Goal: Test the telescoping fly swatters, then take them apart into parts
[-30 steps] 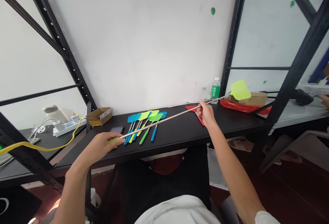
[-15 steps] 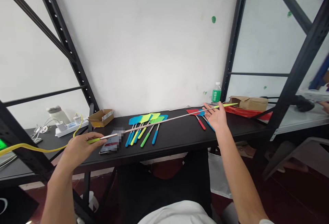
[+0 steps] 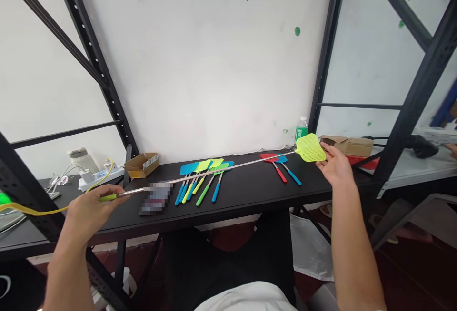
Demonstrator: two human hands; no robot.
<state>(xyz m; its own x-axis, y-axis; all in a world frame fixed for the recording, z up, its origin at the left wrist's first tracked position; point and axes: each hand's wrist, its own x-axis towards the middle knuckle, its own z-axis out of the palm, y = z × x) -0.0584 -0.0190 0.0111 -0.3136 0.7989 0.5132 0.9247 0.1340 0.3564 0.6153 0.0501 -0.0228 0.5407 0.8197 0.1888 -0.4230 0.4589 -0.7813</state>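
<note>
A yellow-green fly swatter (image 3: pixel 310 148) with a long, extended metal rod stretches across in front of me above the table. At its handle end, my left hand (image 3: pixel 91 208) is closed round the yellow-green grip. My right hand (image 3: pixel 335 162) pinches the edge of the perforated head, with some fingers behind it. Under the rod lies a group of short swatters in blue, yellow-green and green, among them a green swatter (image 3: pixel 203 194) and a blue swatter (image 3: pixel 216 191). Farther right, a red swatter (image 3: pixel 280 174) and another blue swatter (image 3: pixel 293 175) lie side by side.
A phone (image 3: pixel 156 199), partly pixelated, lies on the black table (image 3: pixel 250 192). Behind it stands an open cardboard box (image 3: pixel 137 167); a power strip (image 3: pixel 102 179) is at left. A bottle (image 3: pixel 302 128) and a brown carton (image 3: pixel 352 146) stand at right. Black shelf posts (image 3: pixel 96 49) flank me.
The long swatter's head has turned from edge-on to face me. My right hand has moved right, from the neck to the head's edge; my left hand has shifted left with the handle.
</note>
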